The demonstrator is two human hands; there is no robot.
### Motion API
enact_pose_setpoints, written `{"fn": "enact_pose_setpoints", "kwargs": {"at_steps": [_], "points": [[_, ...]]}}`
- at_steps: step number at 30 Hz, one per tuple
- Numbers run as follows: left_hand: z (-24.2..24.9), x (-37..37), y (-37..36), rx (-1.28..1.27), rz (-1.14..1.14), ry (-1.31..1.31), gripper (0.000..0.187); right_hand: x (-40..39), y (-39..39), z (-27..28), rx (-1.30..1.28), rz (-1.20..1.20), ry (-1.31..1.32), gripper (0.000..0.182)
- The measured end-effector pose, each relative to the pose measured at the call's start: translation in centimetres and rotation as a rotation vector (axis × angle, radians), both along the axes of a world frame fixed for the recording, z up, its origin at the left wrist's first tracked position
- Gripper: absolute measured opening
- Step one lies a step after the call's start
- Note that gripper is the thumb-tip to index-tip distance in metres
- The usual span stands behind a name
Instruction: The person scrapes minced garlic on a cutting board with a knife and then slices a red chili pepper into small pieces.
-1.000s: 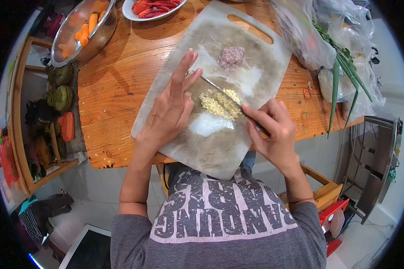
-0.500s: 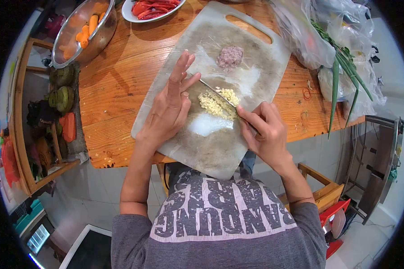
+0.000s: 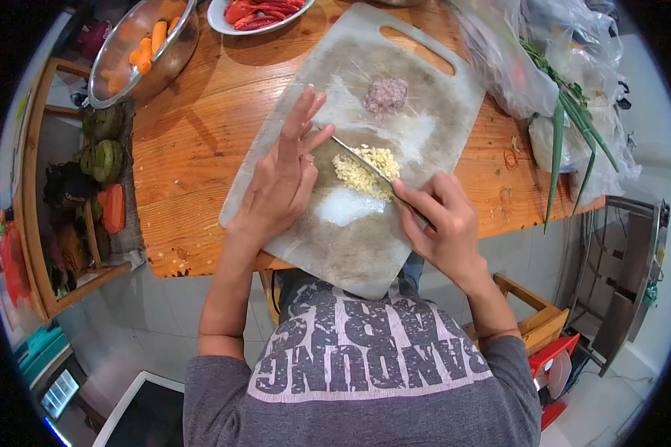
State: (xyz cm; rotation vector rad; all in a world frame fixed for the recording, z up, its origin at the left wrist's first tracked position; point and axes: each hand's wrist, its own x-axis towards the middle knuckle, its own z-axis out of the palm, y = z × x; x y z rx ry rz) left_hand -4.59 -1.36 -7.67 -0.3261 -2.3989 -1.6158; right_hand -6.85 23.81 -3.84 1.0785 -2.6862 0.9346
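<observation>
My right hand (image 3: 441,218) is closed round the handle of a knife (image 3: 359,162), its thumb and forefinger at the base of the blade. The blade slants across a pile of finely chopped garlic (image 3: 376,158) on a worn, pale cutting board (image 3: 328,257). My left hand (image 3: 282,175) is over the board's left side with its fingers spread, and one fingertip is right at the knife's tip. Farther up the board sits a small heap of minced purple onion (image 3: 385,96). A whitish wet-looking patch (image 3: 347,206) shows just below the garlic.
A metal bowl of carrots (image 3: 115,97) and a white plate of red chillies (image 3: 227,26) stand on the wooden table (image 3: 175,160). Plastic bags (image 3: 511,71) and green onions (image 3: 566,119) lie at the right. A wooden stool (image 3: 533,328) is below the table.
The garlic pile looks a little more gathered around the blade. Both hands and the knife keep nearly the same places; the view shifts slightly.
</observation>
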Motion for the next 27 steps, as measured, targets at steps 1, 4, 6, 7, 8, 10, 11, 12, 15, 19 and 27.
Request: {"fn": "enact_pose_setpoints", "kwargs": {"at_steps": [1, 4, 6, 7, 8, 10, 11, 12, 15, 19, 27], "points": [[0.3, -0.2, 0.0, -0.009, 0.01, 0.014, 0.089, -0.5, 0.0, 0.1, 0.004, 0.007, 0.02, 0.04], [0.9, -0.1, 0.4, -0.04, 0.0, 0.015, 0.088, -0.4, 0.3, 0.3, 0.011, -0.016, 0.008, 0.04], [0.1, -0.4, 0.5, -0.074, -0.003, 0.023, 0.088, -0.5, 0.3, -0.4, -0.004, -0.037, -0.031, 0.041], [0.2, -0.2, 0.4, -0.063, -0.002, 0.026, 0.088, -0.2, 0.4, -0.1, -0.001, -0.034, -0.019, 0.041], [0.4, -0.2, 0.3, -0.055, 0.002, 0.031, 0.088, -0.1, 0.3, 0.4, -0.001, -0.027, -0.004, 0.041], [0.6, -0.1, 0.0, -0.055, 0.012, 0.014, 0.088, -0.1, 0.1, 0.1, -0.005, -0.016, 0.014, 0.041], [0.6, 0.0, 0.1, -0.058, 0.014, -0.007, 0.088, -0.1, 0.1, -0.7, -0.004, -0.016, 0.018, 0.042], [0.5, 0.1, 0.2, -0.059, 0.016, -0.023, 0.088, -0.1, 0.0, -0.9, -0.002, -0.015, 0.026, 0.042], [0.4, 0.0, 0.0, -0.034, 0.005, -0.009, 0.088, -0.2, -0.2, 0.6, 0.009, -0.021, 0.02, 0.036], [0.7, -0.2, 0.0, -0.068, -0.014, -0.022, 0.089, -0.5, 0.1, 0.1, -0.027, -0.019, -0.024, 0.039], [2.5, -2.2, 0.9, -0.114, -0.13, -0.062, 0.096, -1.2, 1.2, 0.7, -0.048, -0.117, 0.045, 0.04]]}}
